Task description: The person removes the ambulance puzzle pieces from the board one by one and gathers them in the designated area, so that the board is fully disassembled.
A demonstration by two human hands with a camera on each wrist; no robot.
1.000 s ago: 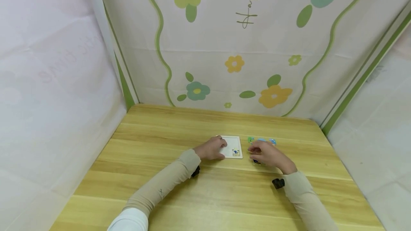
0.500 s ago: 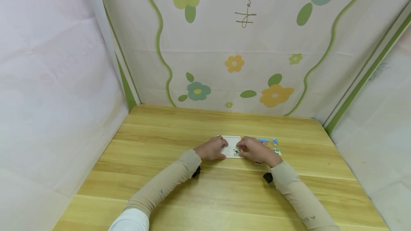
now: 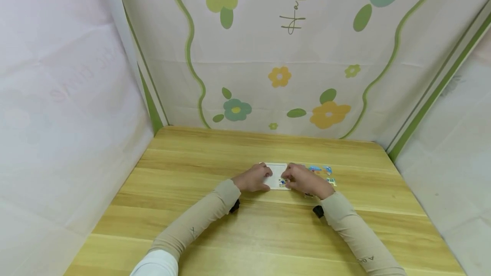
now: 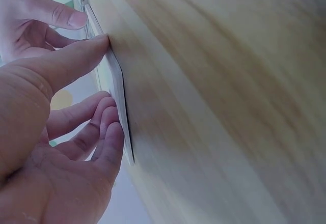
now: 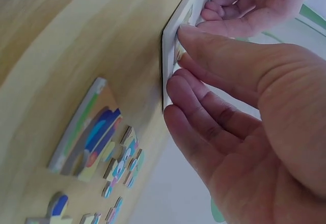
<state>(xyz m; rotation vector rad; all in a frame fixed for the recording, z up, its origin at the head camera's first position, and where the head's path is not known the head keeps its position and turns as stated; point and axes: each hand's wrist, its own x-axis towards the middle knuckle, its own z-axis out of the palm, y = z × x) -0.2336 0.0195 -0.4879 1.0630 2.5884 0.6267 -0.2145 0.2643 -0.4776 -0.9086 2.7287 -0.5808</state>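
Note:
A white puzzle tray lies flat on the table. My left hand holds its left side, with the thumb at the edge and curled fingers on the tray. A small printed puzzle piece sits in the tray's lower right corner. My right hand is over the tray's right side, thumb and index finger pinching at a piece mostly hidden by the fingers. In the right wrist view the other fingers rest along the tray's edge.
Several loose puzzle pieces lie to the right of the tray, partly under my right hand. One corner piece shows blue and orange print. The wooden table meets a flowered cloth wall at the back.
My right hand has moved left from the loose pieces to the tray's right side, then shifted only slightly. The left hand has stayed on the tray.

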